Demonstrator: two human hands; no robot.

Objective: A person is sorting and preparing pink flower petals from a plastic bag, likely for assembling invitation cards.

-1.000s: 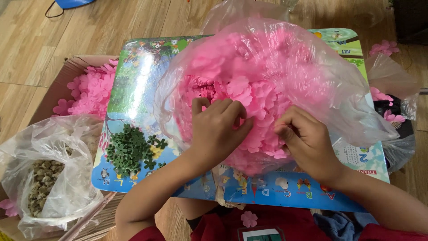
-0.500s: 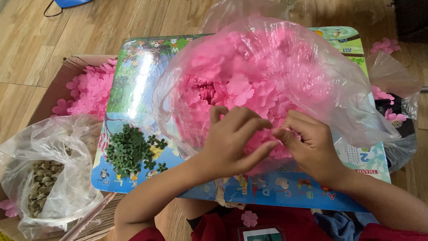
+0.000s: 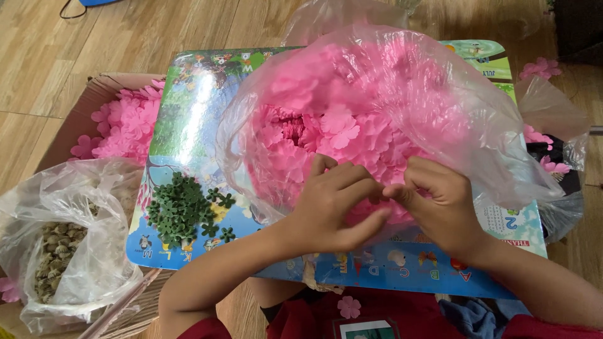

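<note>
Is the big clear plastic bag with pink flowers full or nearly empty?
Full. The clear plastic bag bulges with pink flower pieces heaped through it. Both hands, left hand and right hand, work at its near edge.

The big bag (image 3: 402, 81) is thin clear plastic film, crinkled and shiny, and the pink petals (image 3: 326, 132) inside look like soft matt cloth. It lies on a glossy printed board (image 3: 188, 119) that throws back a white glare, with small matt green leaf pieces (image 3: 179, 210) on it. To the left stands a dull brown cardboard box (image 3: 81, 107) and another filmy plastic bag (image 3: 75, 201); the floor (image 3: 75, 44) is smooth wood plank.
</note>
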